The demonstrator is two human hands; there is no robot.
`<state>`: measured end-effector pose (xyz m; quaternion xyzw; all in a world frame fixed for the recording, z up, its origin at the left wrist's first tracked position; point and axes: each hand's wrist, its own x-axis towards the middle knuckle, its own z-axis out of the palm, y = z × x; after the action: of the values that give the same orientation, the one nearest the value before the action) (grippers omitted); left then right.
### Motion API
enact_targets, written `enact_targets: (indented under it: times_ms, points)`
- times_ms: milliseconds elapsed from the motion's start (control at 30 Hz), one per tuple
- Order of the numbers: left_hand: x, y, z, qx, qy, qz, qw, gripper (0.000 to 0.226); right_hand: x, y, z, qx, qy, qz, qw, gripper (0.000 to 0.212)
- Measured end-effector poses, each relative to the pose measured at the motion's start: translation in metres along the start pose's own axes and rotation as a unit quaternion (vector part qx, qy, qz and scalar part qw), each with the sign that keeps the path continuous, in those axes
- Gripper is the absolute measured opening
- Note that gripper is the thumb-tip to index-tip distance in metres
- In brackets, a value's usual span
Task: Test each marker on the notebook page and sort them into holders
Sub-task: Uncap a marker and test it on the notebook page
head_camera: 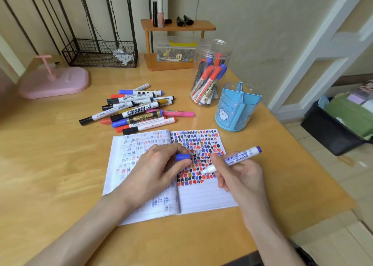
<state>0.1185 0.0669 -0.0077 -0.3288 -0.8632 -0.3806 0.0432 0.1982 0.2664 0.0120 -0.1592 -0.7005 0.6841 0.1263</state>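
An open lined notebook (pixel 205 197) lies on the wooden desk, its right page covered in red, blue and black marks. My right hand (pixel 240 176) grips an uncapped white marker with a blue end (pixel 242 157), tip down on the page. My left hand (pixel 153 168) rests on the notebook and pinches the blue cap (pixel 182 157). A pile of several markers (pixel 139 109) lies behind the notebook. A clear jar (pixel 210 73) holds several markers. Next to it stands a blue divided pen holder (pixel 236 108).
A pink stand (pixel 56 82) sits at the back left, a black wire basket (pixel 101 52) behind it. A small wooden shelf (pixel 175 43) with a box of clips stands at the back. The desk's right edge drops to a floor with a dark bin (pixel 339 124).
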Motion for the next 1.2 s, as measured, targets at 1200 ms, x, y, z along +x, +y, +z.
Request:
enact_targets:
  times_ms: [1200]
  points:
    - [-0.001,-0.010,0.000,-0.029,-0.014,0.010,0.999,0.023,-0.004,0.016,-0.011,-0.039,-0.015,-0.067,0.997,0.007]
